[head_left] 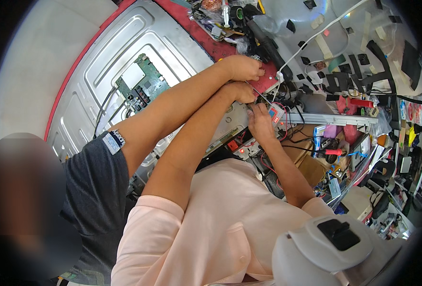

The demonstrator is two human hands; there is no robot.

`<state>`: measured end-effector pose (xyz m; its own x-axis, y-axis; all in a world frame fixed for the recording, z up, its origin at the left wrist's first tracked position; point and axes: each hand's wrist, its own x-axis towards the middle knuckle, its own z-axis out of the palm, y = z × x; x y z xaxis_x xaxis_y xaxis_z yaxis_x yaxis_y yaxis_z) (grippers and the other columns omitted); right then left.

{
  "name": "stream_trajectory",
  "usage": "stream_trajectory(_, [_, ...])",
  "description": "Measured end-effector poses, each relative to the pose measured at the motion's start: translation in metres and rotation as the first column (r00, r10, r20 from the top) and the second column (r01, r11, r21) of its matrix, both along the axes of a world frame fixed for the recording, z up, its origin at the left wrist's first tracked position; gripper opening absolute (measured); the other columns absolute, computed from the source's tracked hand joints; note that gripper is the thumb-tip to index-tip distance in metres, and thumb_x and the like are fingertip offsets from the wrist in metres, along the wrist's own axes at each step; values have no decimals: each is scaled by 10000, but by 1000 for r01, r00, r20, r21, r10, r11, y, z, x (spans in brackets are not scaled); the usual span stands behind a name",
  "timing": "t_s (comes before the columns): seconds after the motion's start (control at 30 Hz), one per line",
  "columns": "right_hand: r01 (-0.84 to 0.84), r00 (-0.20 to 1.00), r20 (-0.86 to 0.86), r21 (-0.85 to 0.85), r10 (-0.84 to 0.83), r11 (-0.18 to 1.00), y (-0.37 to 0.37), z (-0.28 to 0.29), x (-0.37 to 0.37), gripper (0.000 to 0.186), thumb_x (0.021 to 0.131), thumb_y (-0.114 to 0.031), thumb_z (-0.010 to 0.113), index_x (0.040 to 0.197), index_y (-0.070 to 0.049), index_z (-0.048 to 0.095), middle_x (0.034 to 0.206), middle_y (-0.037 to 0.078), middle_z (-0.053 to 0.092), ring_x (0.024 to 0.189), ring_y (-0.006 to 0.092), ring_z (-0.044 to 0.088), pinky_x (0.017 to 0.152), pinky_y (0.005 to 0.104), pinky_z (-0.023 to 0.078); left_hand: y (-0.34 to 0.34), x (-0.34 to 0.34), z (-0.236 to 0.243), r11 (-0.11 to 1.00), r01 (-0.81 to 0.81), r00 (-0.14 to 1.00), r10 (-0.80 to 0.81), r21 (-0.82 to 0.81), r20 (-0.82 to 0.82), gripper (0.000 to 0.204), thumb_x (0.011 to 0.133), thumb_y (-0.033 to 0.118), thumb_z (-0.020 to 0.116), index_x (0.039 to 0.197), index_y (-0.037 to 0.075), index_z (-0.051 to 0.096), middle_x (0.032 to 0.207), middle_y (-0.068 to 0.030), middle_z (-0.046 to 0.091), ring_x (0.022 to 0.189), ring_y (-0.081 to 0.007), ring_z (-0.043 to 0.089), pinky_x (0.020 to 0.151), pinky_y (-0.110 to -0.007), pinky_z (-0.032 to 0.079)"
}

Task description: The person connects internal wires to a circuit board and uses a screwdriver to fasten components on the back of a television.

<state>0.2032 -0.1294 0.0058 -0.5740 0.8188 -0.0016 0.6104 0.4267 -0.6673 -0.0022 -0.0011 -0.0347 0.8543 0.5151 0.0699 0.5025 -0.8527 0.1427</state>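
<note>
My left hand point(242, 93) is closed at the right edge of a large silver metal panel point(96, 62), near a thin rod or wire point(263, 97); what it holds is unclear. Just below it, my right hand point(261, 121) has its fingers curled over small parts that I cannot make out, beside a small red, blue and white device point(275, 116) with wires. A co-worker's hand point(244, 68) reaches in right above my left hand, its forearm crossing the panel. A green circuit board point(151, 78) with black cables sits on the panel.
The co-worker's dark sleeve point(89, 190) is at my left. A red mat point(227, 47) holds clutter at the top. A grey surface point(339, 28) with tape scraps and a white cable is top right. An aluminium rail point(330, 119) and piled parts point(349, 167) fill the right side.
</note>
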Motion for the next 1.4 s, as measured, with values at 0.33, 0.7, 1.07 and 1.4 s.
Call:
stream_trajectory(0.33, [49, 995, -81, -59, -54, 997, 8, 2, 16, 204, 855, 7, 514, 1043, 42, 587, 947, 223, 549, 869, 417, 556, 751, 450, 455, -34, 19, 30, 999, -40, 970, 39, -2, -239, 212, 737, 210, 560, 839, 50, 655, 933, -109, 578, 867, -290, 589, 776, -362, 499])
stream_trajectory(0.7, [373, 910, -141, -132, -390, 919, -4, -12, 15, 185, 929, -142, 517, 1009, 22, 548, 885, 197, 623, 796, 328, 622, 732, 395, 484, -87, 35, 3, 546, -446, 823, 562, -709, -86, 214, 629, 161, 627, 757, 5, 699, 793, -203, 671, 814, -341, 661, 766, -432, 503])
stream_trajectory(1.07, [339, 739, -364, -527, -567, 780, 1, -53, 22, 105, 942, -61, 515, 1009, 19, 509, 788, 65, 602, 709, 108, 586, 645, 248, 479, -94, 47, 27, 665, -500, 849, 504, -555, -161, 213, 712, 275, 696, 811, 88, 711, 871, -159, 684, 918, -318, 640, 823, -488, 449])
stream_trajectory(1.4, [394, 760, -303, -489, -575, 778, -4, -49, 14, 157, 848, -88, 663, 946, 33, 663, 808, 49, 650, 676, 83, 555, 629, 242, 462, -63, 26, 12, 429, -378, 886, 425, -820, -185, 230, 792, 186, 631, 977, 72, 707, 898, -127, 695, 841, -272, 657, 738, -384, 499])
